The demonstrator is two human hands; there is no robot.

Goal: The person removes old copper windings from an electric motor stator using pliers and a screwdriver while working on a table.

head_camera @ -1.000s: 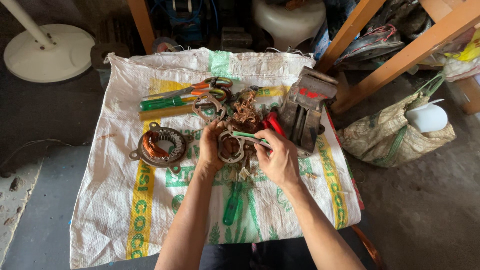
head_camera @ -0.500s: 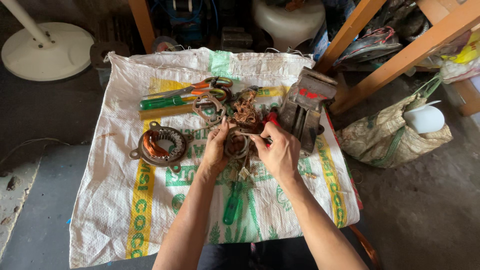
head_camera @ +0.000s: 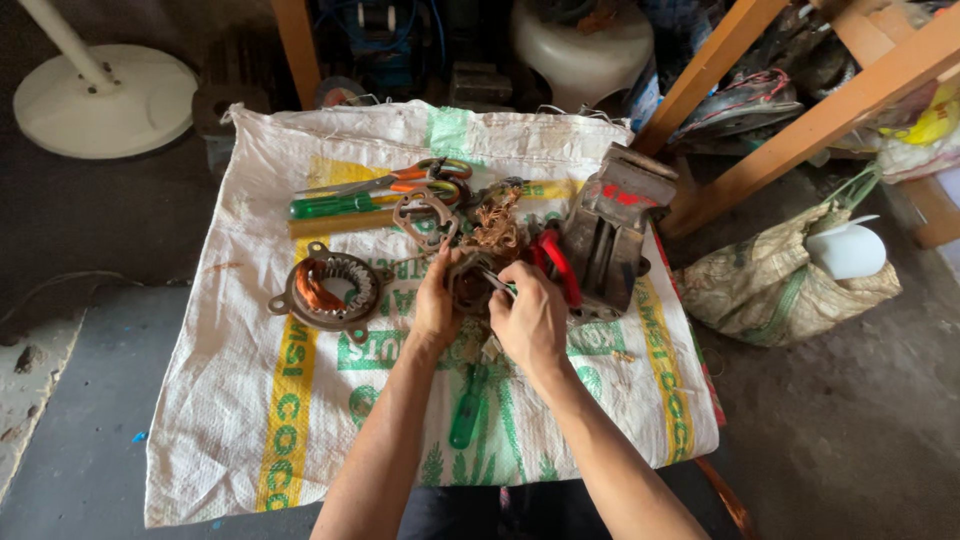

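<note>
**Both hands closed in on a small stator ring at mid-sack**

Since a second ago: hands drawn closer together, right hand (head_camera: 530, 318) now curled further over the ring, covering more of it; green-handled tool once held out toward 9 o'clock now barely showing as a thin metal tip by the right fingers. Everything else on the sack unmoved.

Left hand (head_camera: 436, 300) closed on the rusty stator ring (head_camera: 470, 285) from its 9 o'clock side, fingertips up at 12. Right hand gripping a slim tool at the ring's 3 o'clock edge; kind of tool hard to tell, handle hidden in the fist. Most of the ring masked by both hands.

At 9 o'clock from the hands, well apart: larger stator (head_camera: 328, 288) with copper winding. At 12 o'clock: tangle of copper wire (head_camera: 494, 228), a flat metal frame (head_camera: 424, 213), orange-handled scissors (head_camera: 400, 178), green screwdriver (head_camera: 340, 205). At 3 o'clock, just beside: red-handled pliers (head_camera: 552, 262) and a grey vise (head_camera: 610, 232). At 6 o'clock, partly under the right forearm: another green-handled screwdriver (head_camera: 467, 410).

Surface: white woven sack (head_camera: 250, 400) with yellow and green print, spread over a bench, near edge cut off below. Around it: dark floor, white fan base (head_camera: 105, 100) at 10 o'clock, orange wooden beams (head_camera: 800, 130) at 2 o'clock, patterned bag (head_camera: 770, 290) holding a white object at 3 o'clock. Clutter at 12 o'clock too dim to sort out.
</note>
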